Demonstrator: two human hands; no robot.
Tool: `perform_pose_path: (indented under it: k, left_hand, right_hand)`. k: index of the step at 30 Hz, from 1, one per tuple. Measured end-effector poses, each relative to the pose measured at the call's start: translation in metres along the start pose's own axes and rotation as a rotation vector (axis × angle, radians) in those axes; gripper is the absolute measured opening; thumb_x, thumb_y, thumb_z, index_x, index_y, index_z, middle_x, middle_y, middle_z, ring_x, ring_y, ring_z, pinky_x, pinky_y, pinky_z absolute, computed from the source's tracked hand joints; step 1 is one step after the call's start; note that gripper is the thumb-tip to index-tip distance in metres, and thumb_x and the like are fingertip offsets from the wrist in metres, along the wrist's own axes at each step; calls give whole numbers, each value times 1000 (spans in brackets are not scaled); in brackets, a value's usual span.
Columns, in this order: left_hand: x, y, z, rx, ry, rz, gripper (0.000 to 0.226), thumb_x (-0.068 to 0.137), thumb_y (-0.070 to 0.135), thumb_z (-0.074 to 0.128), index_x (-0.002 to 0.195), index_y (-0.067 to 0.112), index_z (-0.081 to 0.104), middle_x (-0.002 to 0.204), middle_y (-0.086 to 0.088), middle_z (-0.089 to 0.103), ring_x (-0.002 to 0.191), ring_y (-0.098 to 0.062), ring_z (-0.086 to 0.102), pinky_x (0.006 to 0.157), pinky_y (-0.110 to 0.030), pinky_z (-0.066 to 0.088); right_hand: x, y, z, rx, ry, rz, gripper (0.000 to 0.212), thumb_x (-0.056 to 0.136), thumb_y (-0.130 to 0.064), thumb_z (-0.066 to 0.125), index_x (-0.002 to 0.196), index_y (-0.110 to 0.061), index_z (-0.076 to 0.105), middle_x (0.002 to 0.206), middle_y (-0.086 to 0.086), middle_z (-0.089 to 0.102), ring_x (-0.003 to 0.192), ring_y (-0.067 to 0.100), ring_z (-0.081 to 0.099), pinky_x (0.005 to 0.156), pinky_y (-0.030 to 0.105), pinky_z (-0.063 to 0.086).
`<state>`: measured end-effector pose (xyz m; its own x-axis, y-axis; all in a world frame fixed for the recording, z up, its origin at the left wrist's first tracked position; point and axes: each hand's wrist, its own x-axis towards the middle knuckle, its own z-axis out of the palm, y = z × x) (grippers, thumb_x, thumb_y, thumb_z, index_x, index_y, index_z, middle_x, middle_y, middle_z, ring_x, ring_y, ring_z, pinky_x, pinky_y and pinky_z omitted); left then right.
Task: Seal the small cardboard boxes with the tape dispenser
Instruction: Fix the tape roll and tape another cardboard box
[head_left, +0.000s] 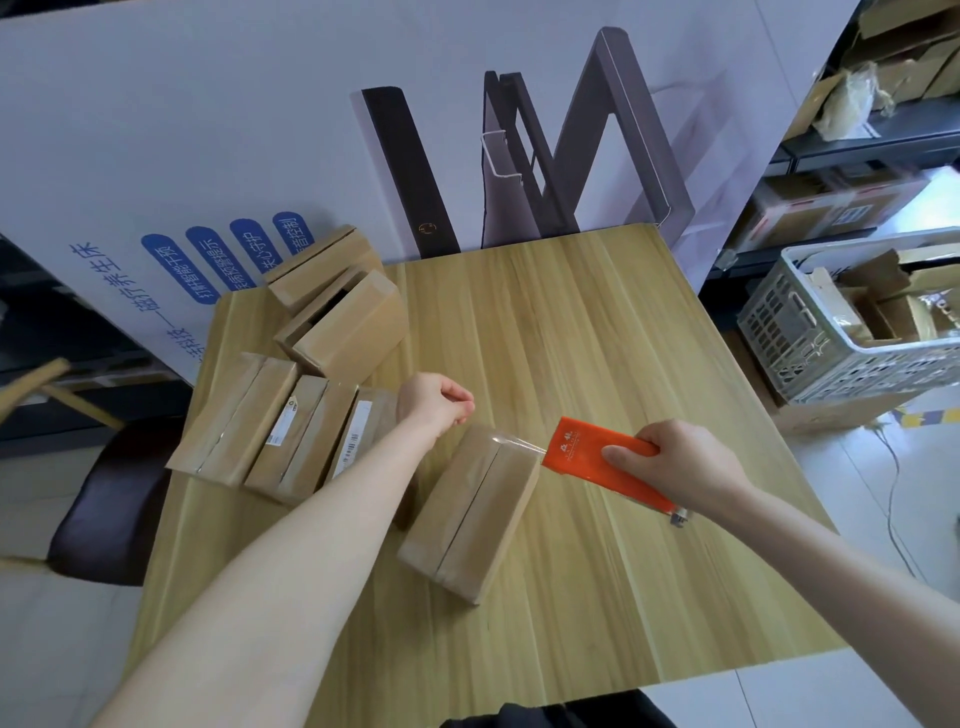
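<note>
Gripping the orange tape dispenser (605, 465), the right hand (680, 462) has fingers and thumb wrapped round its body, just right of the far end of the box in play. From the head view, that small cardboard box (470, 514) lies mid-bench, its long axis running near to far and leaning a little right at the far end. A film of clear tape (519, 442) bridges the box's far right corner and the dispenser's mouth, so the two are joined by tape. The left hand (436, 402) hovers just past the box's far left corner, fingers curled, with nothing visible in them. The right hand is the one on the tape line, so any pull or tear looks set to go rightward, away from the box. Left of it, a row of taped boxes (270, 431) sits side by side; two more boxes (337, 312) wait at the far left of the bench (597, 322).
</note>
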<state>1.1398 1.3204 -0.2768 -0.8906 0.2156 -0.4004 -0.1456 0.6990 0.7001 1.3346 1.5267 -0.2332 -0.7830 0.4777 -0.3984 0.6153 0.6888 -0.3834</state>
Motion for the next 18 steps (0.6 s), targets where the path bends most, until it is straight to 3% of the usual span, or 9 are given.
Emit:
perform_pose_path:
  k: [4, 12, 18]
  left_hand:
    - [4, -3, 7, 22, -10, -25, 19, 78, 1, 72, 70, 18, 69, 76, -5, 73, 70, -21, 68, 77, -35, 59]
    - [15, -7, 14, 79, 4, -35, 17, 80, -1, 69, 74, 15, 71, 69, 8, 68, 64, -9, 64, 72, -25, 56]
    - [23, -24, 22, 80, 5, -59, 16, 80, 3, 72, 74, 18, 72, 87, 1, 74, 73, -12, 68, 81, -29, 57]
  right_hand:
    - [12, -4, 8, -61, -6, 32, 43, 84, -64, 56, 69, -24, 61, 58, -5, 65, 36, 9, 60, 41, 18, 41]
    - [30, -7, 17, -143, -10, 53, 44, 83, -63, 57, 73, -21, 65, 63, -6, 63, 54, 9, 60, 44, 20, 36]
    - [37, -10, 26, -176, -9, 44, 43, 83, -61, 58, 66, -22, 60, 60, -7, 60, 53, 8, 57, 43, 20, 33]
